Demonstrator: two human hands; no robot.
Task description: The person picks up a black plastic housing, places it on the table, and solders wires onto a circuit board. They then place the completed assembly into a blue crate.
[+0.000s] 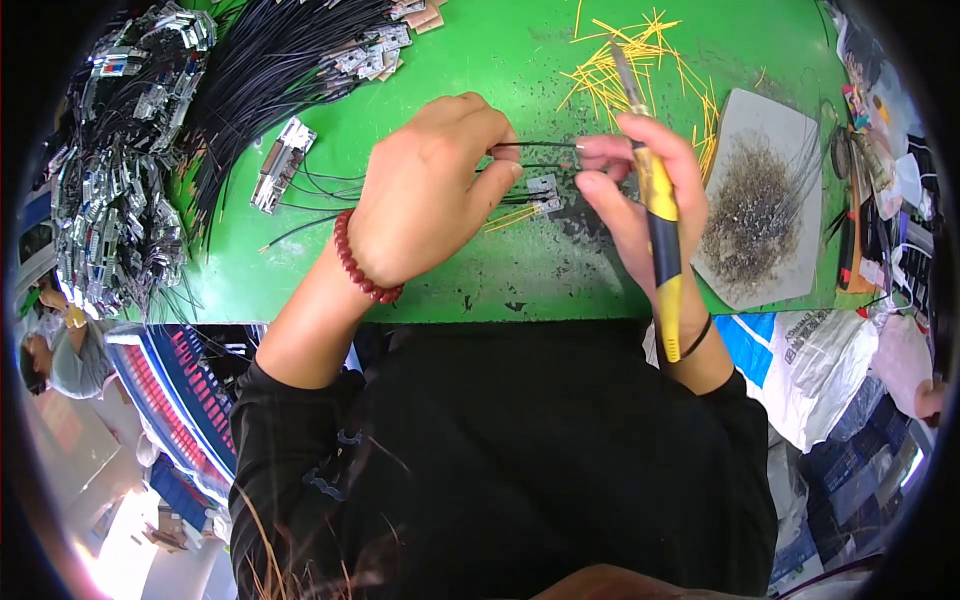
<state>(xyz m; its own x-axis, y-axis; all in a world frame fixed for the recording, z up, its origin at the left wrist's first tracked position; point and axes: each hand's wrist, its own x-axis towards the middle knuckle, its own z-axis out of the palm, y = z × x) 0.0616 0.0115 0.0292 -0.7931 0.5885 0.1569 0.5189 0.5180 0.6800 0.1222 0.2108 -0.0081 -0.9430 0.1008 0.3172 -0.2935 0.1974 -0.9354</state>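
My left hand (430, 185) pinches thin black wires (535, 147) above the green table (450, 280); a red bead bracelet circles its wrist. My right hand (640, 195) grips a yellow and black handled tool (658, 215) whose metal tip points away from me, and its fingertips also touch the ends of the same wires. Just below the wires lies a small silver connector (543, 186) with short yellow and black leads.
A large bundle of black cables with silver connectors (130, 150) fills the left of the table. Yellow wire offcuts (640, 65) lie scattered at the back right. A grey tray (765, 195) of dark scraps sits at right. A white bag (815, 360) hangs below the edge.
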